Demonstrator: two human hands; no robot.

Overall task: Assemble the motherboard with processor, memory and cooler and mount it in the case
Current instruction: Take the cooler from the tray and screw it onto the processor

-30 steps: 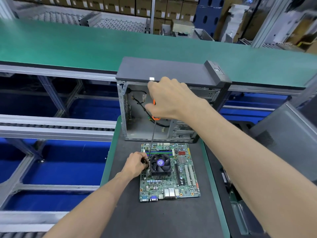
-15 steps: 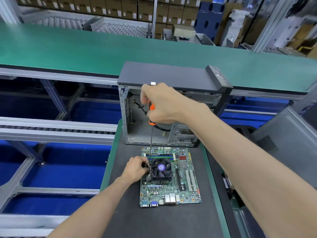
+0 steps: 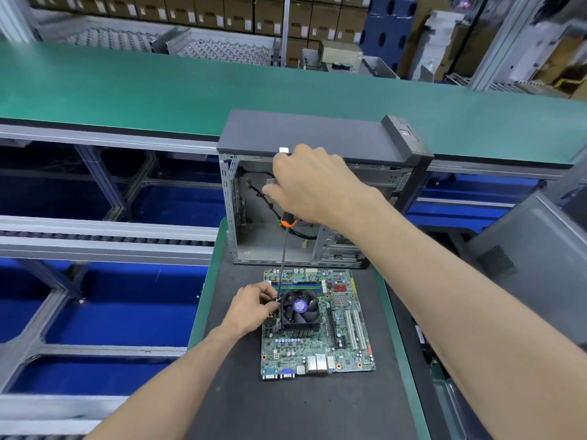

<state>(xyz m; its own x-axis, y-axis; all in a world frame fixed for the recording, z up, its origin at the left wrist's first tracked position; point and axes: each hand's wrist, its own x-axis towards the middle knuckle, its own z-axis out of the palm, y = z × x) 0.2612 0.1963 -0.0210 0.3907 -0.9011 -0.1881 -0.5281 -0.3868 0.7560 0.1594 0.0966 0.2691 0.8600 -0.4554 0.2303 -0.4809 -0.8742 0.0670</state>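
Note:
A green motherboard (image 3: 344, 350) lies flat on the dark work mat (image 3: 286, 408), with a black fan cooler (image 3: 300, 308) on it and memory sticks behind the cooler. My right hand (image 3: 313, 185) grips the handle of a long screwdriver (image 3: 283, 255) held upright, its tip at the cooler's left rear corner. My left hand (image 3: 254, 308) pinches the shaft near the tip at that corner. The open grey computer case (image 3: 317, 144) stands just behind the board, with black cables inside.
A green conveyor belt (image 3: 127, 90) runs across behind the case. Roller tracks and blue bins (image 3: 127, 312) lie to the left below the bench. A grey case side panel (image 3: 533, 255) leans at the right. Cardboard boxes (image 3: 222, 11) are stacked in the background.
My right hand has turned on the screwdriver handle, so less of the orange grip shows. The left hand and the board have stayed in place.

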